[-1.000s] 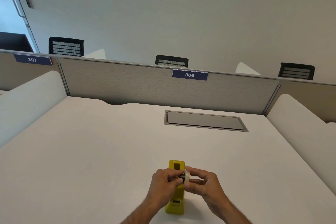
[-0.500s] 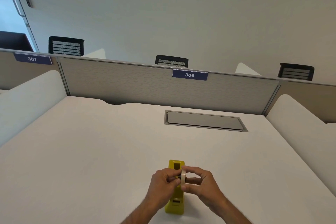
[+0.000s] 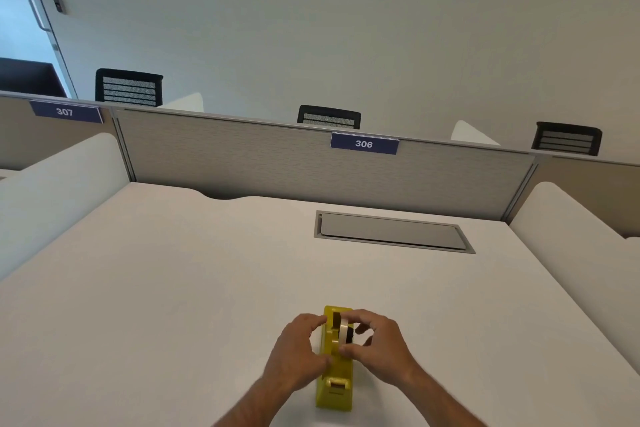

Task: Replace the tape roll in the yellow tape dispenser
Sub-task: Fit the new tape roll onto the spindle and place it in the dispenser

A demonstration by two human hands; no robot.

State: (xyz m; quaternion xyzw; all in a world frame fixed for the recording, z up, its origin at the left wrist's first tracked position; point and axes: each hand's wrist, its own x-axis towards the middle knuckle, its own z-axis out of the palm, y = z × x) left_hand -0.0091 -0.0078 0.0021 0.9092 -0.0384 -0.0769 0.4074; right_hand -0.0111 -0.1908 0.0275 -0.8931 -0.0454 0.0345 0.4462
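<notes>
right now the yellow tape dispenser [image 3: 335, 374] stands lengthwise on the surface [image 3: 173, 288], near its front edge, so both hands can work from either side. the right hand [image 3: 375, 345] pinches the tape roll [image 3: 343, 331] upright over the dispenser's cradle, seemingly to line it up with the slot. the left hand [image 3: 298, 350] cups the dispenser's side, probably steadying it.

The tape dispenser [image 3: 335, 378] near the front is bright yellow, and the tape roll [image 3: 343, 329] in it is pale cream on a black core. The desk [image 3: 173, 288] is plain off-white. The far partition [image 3: 263, 163] is grey-beige with a fine woven texture, carrying dark blue labels [image 3: 364, 143] with white numerals.
</notes>
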